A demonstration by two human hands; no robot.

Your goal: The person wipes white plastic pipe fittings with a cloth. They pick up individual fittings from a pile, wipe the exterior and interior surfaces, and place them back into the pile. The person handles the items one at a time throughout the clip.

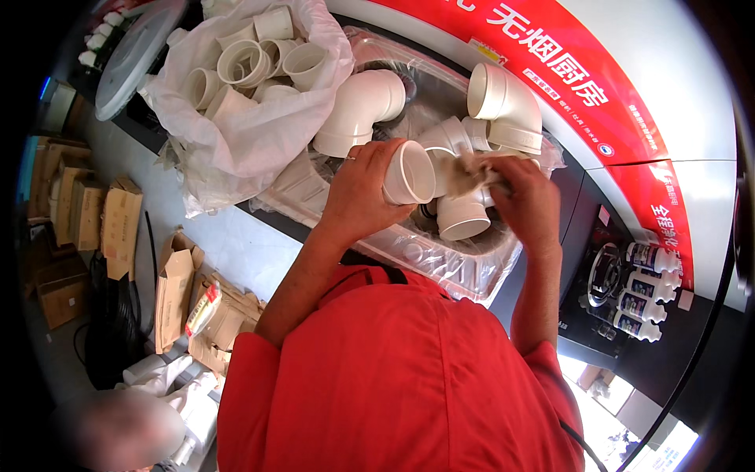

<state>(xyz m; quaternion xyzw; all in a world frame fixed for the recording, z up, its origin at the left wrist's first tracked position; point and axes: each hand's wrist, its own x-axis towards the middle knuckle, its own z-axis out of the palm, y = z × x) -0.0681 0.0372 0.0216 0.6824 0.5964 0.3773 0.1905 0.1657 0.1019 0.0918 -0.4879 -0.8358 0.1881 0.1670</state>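
Observation:
My left hand (360,194) grips a white plastic pipe fitting (408,174), its round open mouth turned to the right. A crumpled beige cloth (469,174) is pinched in my right hand (528,192), just right of that fitting and slightly blurred. Under both hands lies a basin wrapped in clear plastic film (413,251), with several white pipe fittings in it. A large white elbow (365,106) rests behind my left hand. Another elbow (507,109) sits at the basin's far right, and a branched fitting (463,215) lies below the cloth.
A white plastic bag (265,135) full of pipe fittings stands left of the basin. Cardboard boxes (177,289) lie on the floor at left. A person's blurred head (127,430) shows at lower left. White bottles (640,304) and a cooktop (604,274) are at right.

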